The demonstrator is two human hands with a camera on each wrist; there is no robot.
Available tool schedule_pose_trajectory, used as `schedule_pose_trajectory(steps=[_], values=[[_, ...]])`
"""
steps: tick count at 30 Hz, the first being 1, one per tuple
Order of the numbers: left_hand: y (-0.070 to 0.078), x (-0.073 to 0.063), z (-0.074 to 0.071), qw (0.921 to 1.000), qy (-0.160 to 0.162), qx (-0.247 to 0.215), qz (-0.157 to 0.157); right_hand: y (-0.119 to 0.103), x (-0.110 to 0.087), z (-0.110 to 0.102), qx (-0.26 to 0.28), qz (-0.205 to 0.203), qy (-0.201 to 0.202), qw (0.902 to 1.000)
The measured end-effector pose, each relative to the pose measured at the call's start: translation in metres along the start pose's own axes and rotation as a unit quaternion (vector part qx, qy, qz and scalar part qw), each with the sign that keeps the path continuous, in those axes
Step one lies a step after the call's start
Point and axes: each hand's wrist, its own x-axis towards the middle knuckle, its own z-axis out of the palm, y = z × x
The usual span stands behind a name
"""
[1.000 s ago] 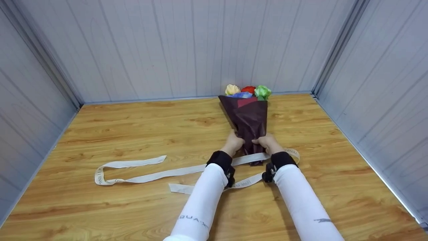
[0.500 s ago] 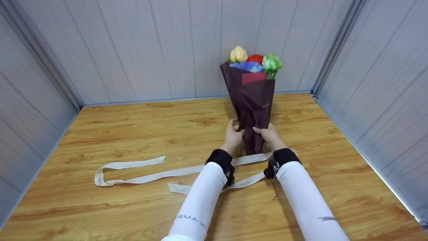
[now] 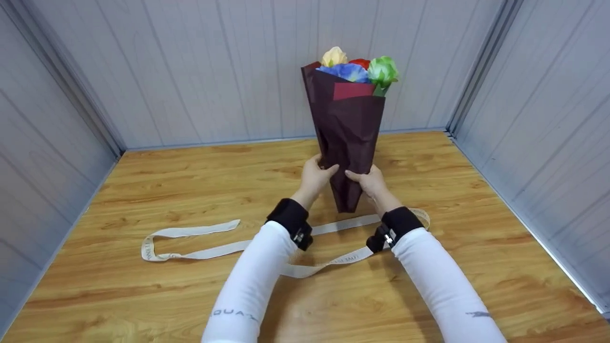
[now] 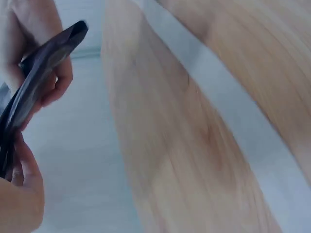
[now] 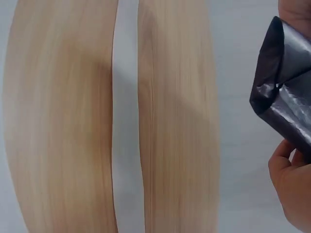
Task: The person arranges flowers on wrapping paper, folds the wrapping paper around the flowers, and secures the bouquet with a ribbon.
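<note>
A bouquet (image 3: 350,124) in dark maroon wrapping paper stands nearly upright between both hands, its narrow end down and lifted off the table. Cream, red, blue and green flowers (image 3: 383,70) show at its top, with a red inner sheet below them. My left hand (image 3: 314,178) grips the lower wrapping from the left, thumb across the front. From the right, my right hand (image 3: 373,185) holds it the same way. In the right wrist view the folded bottom end of the wrapping (image 5: 286,82) shows between the hands. The fingers behind the paper are hidden in the head view.
A long pale printed ribbon (image 3: 205,252) lies looped on the wooden table (image 3: 190,190), passing beneath the bouquet's end and under the forearms. Light grey panels (image 3: 214,71) wall the back and both sides of the table.
The bouquet has been raised from lying on the table to nearly upright, and its lower end has come up off the ribbon. Both hands have moved up with it and slightly left.
</note>
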Motion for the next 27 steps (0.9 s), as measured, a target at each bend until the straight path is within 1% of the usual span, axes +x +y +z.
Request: schedule_pose_trajectory(steps=[2,6,9,12,16,20,24,27], values=[[-0.001,-0.002,-0.013,0.9997,-0.009,0.023,-0.008,0.001,-0.004,0.010,0.010,0.012,-0.006,0.9999],[-0.010,-0.008,-0.039,0.9969,-0.020,0.063,-0.042,0.009,-0.014,0.029,0.032,0.052,-0.023,0.9979],[-0.017,-0.012,-0.052,0.9949,-0.028,0.079,-0.057,0.016,-0.018,0.037,0.051,0.072,-0.039,0.9953],[-0.025,-0.015,-0.055,0.9947,-0.033,0.082,-0.053,0.024,-0.020,0.039,0.055,0.082,-0.043,0.9942],[-0.036,-0.019,-0.056,0.9938,-0.033,0.097,-0.044,0.033,-0.023,0.037,0.034,0.097,-0.046,0.9936],[-0.041,-0.023,-0.058,0.9928,-0.044,0.100,-0.051,0.038,-0.029,0.037,0.034,0.103,-0.055,0.9926],[-0.044,-0.031,-0.060,0.9864,-0.060,0.142,-0.058,0.046,-0.037,0.038,0.036,0.098,-0.054,0.9931],[-0.047,-0.038,-0.060,0.9808,-0.075,0.169,-0.063,0.052,-0.044,0.038,0.015,0.088,-0.052,0.9946]])
